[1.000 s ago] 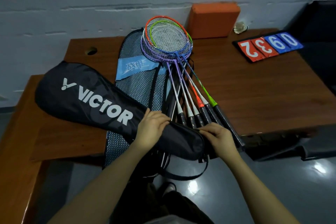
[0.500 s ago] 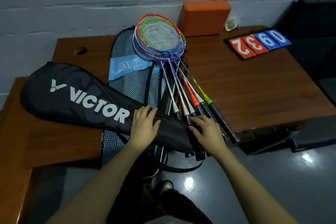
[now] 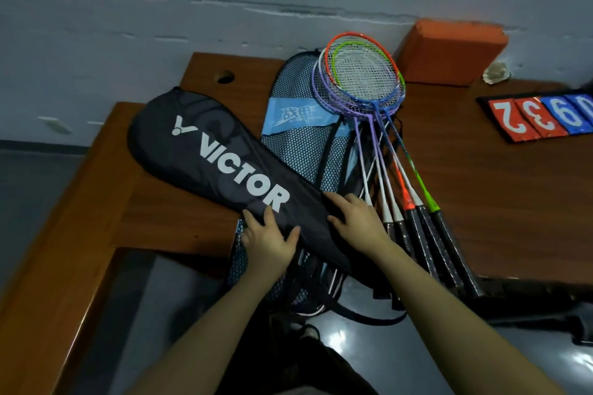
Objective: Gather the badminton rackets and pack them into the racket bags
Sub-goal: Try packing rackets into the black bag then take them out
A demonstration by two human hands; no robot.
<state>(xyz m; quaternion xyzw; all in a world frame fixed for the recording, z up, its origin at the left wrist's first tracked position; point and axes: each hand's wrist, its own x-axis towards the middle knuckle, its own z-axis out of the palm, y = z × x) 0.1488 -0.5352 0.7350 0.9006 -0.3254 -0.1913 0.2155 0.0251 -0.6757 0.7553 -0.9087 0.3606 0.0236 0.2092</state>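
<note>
A black VICTOR racket bag (image 3: 205,154) lies diagonally on the brown table (image 3: 497,202), its narrow end toward me. My left hand (image 3: 268,239) rests flat on that narrow end with fingers spread. My right hand (image 3: 357,223) lies open on the bag's right edge, beside the racket handles. Several rackets (image 3: 365,80) with orange, green, purple and blue frames are stacked together, their black grips (image 3: 439,247) reaching over the table's front edge. Beneath them lies a blue mesh racket bag (image 3: 298,135).
An orange block (image 3: 449,54) stands against the wall behind the racket heads. A flip scoreboard (image 3: 542,117) lies at the right, with a crumpled shuttlecock (image 3: 495,72) behind it. Black straps (image 3: 353,314) hang off the front edge over the grey floor.
Both hands have slid left along the black bag; the right hand left the racket grips and now lies on the bag. The view has swung left.
</note>
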